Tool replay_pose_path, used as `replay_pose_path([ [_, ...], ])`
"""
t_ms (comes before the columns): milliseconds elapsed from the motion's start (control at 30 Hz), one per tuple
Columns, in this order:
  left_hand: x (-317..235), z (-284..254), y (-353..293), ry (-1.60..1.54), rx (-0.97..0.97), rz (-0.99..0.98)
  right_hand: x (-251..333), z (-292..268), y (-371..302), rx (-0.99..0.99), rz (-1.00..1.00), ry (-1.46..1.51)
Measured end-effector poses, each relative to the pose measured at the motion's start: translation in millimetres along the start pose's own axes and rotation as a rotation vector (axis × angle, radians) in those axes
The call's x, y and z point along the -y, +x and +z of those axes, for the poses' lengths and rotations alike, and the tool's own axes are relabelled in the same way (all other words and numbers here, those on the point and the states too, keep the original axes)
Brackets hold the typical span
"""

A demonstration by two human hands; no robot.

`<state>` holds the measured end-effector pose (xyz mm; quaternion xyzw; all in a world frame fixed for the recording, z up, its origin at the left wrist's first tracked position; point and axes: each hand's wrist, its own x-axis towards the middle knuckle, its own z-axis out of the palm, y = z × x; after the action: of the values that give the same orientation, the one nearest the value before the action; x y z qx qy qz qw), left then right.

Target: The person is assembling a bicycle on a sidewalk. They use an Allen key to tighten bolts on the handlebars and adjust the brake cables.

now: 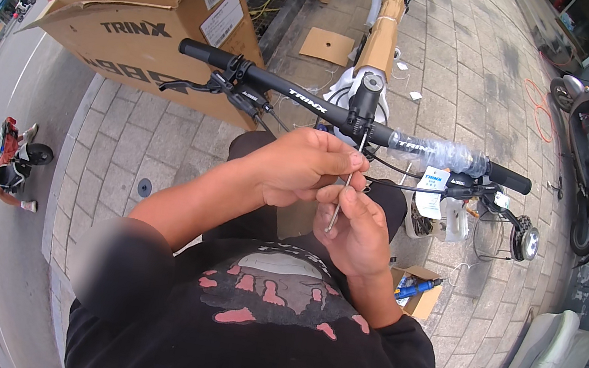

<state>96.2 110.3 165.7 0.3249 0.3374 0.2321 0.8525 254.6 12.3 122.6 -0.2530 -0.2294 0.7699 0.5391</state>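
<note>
Black handlebar (278, 90) is stretching crosswise ahead of you | stem (365, 104) is sitting near its middle | your left hand (303, 164), nearer the stem, and right hand (361, 235), nearer you, are both pinching narrowly | thin metal rod (336, 212) is lying between them, its long axis pointing toward the stem

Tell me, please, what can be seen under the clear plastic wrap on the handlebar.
Under the clear plastic wrap, the black handlebar shows in part, with pale lettering; creases and glare cover the rest of its surface there.
</note>
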Motion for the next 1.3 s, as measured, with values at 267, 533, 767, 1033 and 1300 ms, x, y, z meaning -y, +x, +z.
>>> replay_pose_path([
  [267,-4.1,14.1,-2.4,0.164,-0.146,0.01,13.5,-1.1,-9.4,-0.157,-0.012,-0.426],
  [533,-6.9,16.8,-1.5,0.226,-0.16,-0.008,7.7,-9.7,0.6,-0.096,0.042,-0.089],
  [767,-4.5,2.6,-8.2,0.112,-0.048,-0.019,2.9,-2.4,5.6,-0.019,0.008,0.0],
  [1033,8.0,14.2,4.4,0.233,-0.123,0.078,0.1,1.8,-8.4,-0.265,-0.169,-0.37],
  [1300,6.3,17.8,1.9,0.301,-0.189,0.141,30.0,22.2,-14.8,-0.149,0.09,-0.598],
])
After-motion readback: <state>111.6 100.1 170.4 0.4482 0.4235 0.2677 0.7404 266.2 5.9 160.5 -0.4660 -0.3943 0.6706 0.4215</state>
